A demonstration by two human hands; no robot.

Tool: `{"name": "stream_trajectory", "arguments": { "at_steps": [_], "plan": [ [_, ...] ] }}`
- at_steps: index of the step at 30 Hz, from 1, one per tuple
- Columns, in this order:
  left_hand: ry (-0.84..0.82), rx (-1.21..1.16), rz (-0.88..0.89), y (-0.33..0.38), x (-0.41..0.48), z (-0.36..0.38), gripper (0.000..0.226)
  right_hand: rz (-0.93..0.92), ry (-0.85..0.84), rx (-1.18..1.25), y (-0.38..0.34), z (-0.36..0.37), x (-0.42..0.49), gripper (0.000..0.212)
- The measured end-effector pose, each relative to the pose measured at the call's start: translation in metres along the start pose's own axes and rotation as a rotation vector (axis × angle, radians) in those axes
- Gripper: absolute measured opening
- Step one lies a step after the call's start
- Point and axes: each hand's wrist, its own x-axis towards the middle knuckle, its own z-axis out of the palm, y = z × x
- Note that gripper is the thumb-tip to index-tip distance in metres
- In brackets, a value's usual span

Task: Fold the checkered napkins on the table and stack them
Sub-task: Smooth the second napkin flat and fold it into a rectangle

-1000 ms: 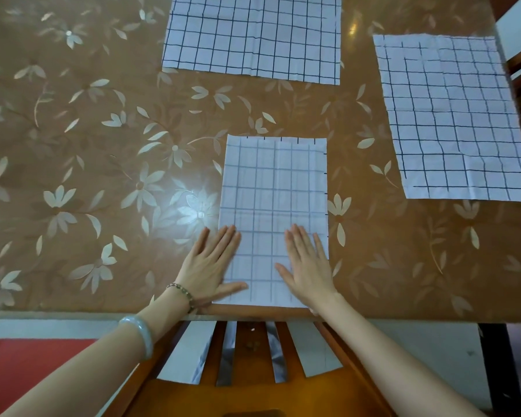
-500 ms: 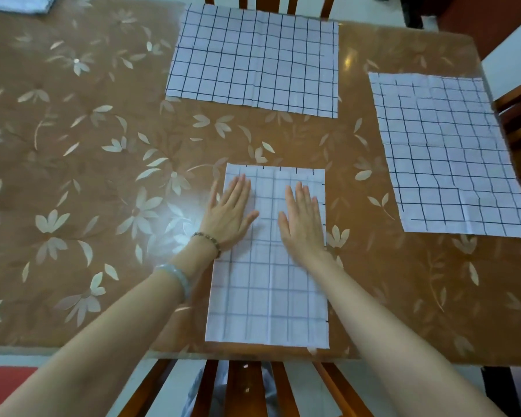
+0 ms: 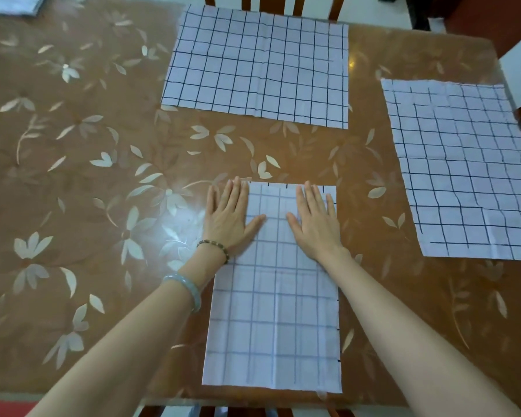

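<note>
At the far left corner of the table, a pale blurred pile is being cut off by the frame; whether it is made of napkins already folded cannot be told

Near the middle of the near edge, the left hand is being held flat and released, with fingers straight and nothing grasped. It is being pressed across the left border of the folded napkin, thumb on the cloth and outer fingers on the table cover. A bead bracelet and a pale bangle are being worn on that wrist. The folded napkin, a tall narrow rectangle, is being kept flat with its near end at the table's near edge. Beyond it, along the far edge, an unfolded napkin is being left spread

The right hand is likewise being held flat and empty on the folded napkin's far right part, fingertips at its far edge. A second ago both palms were being pressed at the near end, and half a second ago at the middle, so one smoothing stroke away from the body is being finished. The crease is therefore judged as being set, and a further fold is probably being prepared

At the right edge, a second unfolded napkin is being left untouched, so most of the folding and all of the stacking are being left for later
</note>
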Motion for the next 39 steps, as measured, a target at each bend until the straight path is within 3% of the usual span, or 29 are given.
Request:
{"name": "stream_trajectory", "arguments": {
  "at_steps": [5, 8, 11, 14, 19, 26, 31, 39],
  "plan": [
    [-0.013, 0.010, 0.011, -0.025, 0.001, -0.004, 0.082, 0.059, -0.025, 0.003, 0.029, -0.005, -0.008, 0.072],
    [0.039, 0.010, 0.044, -0.029, 0.007, -0.011, 0.080, 0.108, 0.022, 0.231, 0.034, -0.016, 0.000, 0.059],
    [0.135, -0.082, -0.012, -0.029, 0.022, -0.026, 0.055, 0.225, 0.126, 0.484, 0.043, -0.034, 0.012, 0.054],
    [0.136, -0.159, -0.060, -0.024, 0.038, -0.038, 0.036, 0.290, 0.109, 0.540, 0.055, -0.045, 0.021, 0.051],
    [0.068, -0.437, -0.300, -0.019, 0.051, -0.044, 0.033, 0.307, 0.101, 0.566, 0.064, -0.045, 0.032, 0.028],
    [-0.002, -0.423, -0.502, -0.012, 0.057, -0.049, 0.021, 0.347, 0.037, 0.545, 0.066, -0.049, 0.042, 0.008],
    [0.045, -0.551, -0.462, -0.014, 0.053, -0.050, 0.016, 0.335, -0.050, 0.528, 0.064, -0.059, 0.044, 0.006],
    [0.156, -0.781, -0.397, -0.021, 0.034, -0.071, 0.021, 0.365, 0.021, 0.921, 0.064, -0.090, 0.016, 0.011]
  ]
}}
